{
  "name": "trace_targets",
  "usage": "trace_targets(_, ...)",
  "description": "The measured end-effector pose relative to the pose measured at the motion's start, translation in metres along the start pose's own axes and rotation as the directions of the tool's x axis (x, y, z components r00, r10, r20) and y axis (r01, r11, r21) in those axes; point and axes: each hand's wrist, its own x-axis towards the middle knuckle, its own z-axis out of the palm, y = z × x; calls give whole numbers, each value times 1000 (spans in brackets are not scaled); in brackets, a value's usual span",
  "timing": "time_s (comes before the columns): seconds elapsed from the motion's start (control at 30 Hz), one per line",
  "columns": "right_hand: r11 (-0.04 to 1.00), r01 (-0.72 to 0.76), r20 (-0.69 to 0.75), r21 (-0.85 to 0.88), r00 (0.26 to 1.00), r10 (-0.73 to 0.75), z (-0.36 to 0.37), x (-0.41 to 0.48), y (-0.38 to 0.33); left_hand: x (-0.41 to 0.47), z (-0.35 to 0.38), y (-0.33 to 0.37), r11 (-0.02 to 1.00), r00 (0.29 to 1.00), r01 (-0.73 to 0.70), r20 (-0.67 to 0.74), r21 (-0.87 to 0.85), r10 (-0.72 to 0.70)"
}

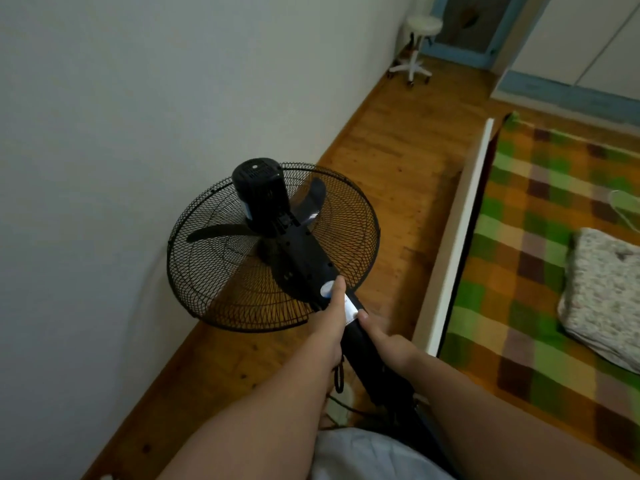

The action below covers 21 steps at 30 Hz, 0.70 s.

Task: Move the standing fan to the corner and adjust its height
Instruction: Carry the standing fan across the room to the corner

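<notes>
A black standing fan (273, 247) with a round wire cage and dark blades stands in front of me, its motor housing toward the white wall. My left hand (327, 327) grips the fan's neck just below the control panel, thumb lying along a white label. My right hand (388, 344) holds the black pole from the right side, fingers wrapped round it. The fan's base is hidden below my arms; a black cord (338, 375) hangs beside the pole.
A white wall (138, 133) runs along the left. The wooden floor (398, 161) forms a narrow strip between the wall and a bed (540, 258) with a green checked cover. A white wheeled stool (415, 46) stands in the far corner.
</notes>
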Motion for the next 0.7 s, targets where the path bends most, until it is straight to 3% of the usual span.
trace_targets(0.1, 996, 81, 16, 30, 997, -82, -8, 13, -26, 8, 11, 31, 999, 1000, -11, 12, 33, 11)
trace_targets(0.27, 999, 6, -33, 36, 999, -5, -18, 37, -62, 22, 29, 81, 998, 998, -29, 62, 63, 25)
trace_targets(0.7, 961, -141, -186, 238, 964, 188, 1, 131, -185, 115, 47, 238, 967, 969, -60, 248, 246, -3)
